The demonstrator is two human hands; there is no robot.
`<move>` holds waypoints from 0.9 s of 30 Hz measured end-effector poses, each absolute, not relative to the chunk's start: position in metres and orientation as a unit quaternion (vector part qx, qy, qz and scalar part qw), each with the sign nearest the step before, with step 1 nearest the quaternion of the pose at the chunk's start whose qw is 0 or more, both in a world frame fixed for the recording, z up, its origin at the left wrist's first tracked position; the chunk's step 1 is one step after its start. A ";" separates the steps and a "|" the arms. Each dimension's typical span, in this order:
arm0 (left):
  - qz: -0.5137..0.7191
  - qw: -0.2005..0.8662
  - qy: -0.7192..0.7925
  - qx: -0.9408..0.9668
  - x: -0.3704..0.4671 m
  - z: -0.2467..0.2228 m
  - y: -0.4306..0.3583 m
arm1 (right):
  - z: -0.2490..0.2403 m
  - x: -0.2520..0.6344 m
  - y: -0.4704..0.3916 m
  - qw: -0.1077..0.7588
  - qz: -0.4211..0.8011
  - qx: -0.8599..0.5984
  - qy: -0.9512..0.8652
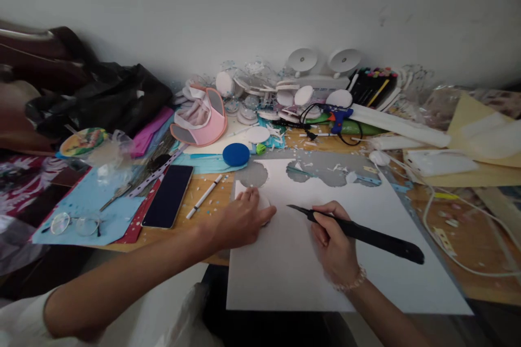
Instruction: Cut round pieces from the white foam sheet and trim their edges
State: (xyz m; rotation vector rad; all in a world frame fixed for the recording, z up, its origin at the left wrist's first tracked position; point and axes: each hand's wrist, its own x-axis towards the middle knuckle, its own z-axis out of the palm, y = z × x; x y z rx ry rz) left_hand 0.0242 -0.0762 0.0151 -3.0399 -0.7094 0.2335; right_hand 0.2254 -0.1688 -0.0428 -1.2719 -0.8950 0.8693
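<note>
A white foam-like sheet point(280, 276) lies in front of me, with rounded notches cut out along its far edge. Near its left edge, my left hand point(244, 216) rests flat with thumb spread, pressing on a white disc point(265, 204) mostly hidden under the fingers. My right hand point(334, 233) is closed round a black craft knife point(366, 233). Its blade points left, a short way from the left thumb; I cannot tell whether the tip touches the sheet. A grey cutting mat point(325, 165) with white scraps shows through the notches.
Left lie a phone point(169, 196), a white pen point(204, 196), glasses point(75, 224) and a pink visor point(201, 119). Behind are a blue disc point(236, 155), many white discs point(285, 98) and a blue glue gun point(340, 118). A white cable point(427, 227) loops at right.
</note>
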 end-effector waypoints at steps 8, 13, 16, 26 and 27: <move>-0.013 -0.060 -0.311 -0.949 0.008 0.007 -0.110 | -0.033 0.219 -0.167 0.639 0.458 -0.556 -0.269; -0.037 -0.120 -0.368 -0.921 0.011 -0.007 -0.162 | -0.029 0.214 -0.167 0.610 0.437 -0.588 -0.301; -0.056 -0.134 -0.366 -0.919 0.018 -0.017 -0.176 | -0.021 0.211 -0.166 0.569 0.409 -0.622 -0.349; -0.077 -0.164 -0.348 -0.920 0.019 -0.028 -0.173 | 0.000 0.193 -0.166 0.446 0.375 -0.587 -0.562; -0.075 -0.165 -0.348 -0.920 0.019 -0.029 -0.173 | 0.001 0.187 -0.165 0.437 0.363 -0.573 -0.591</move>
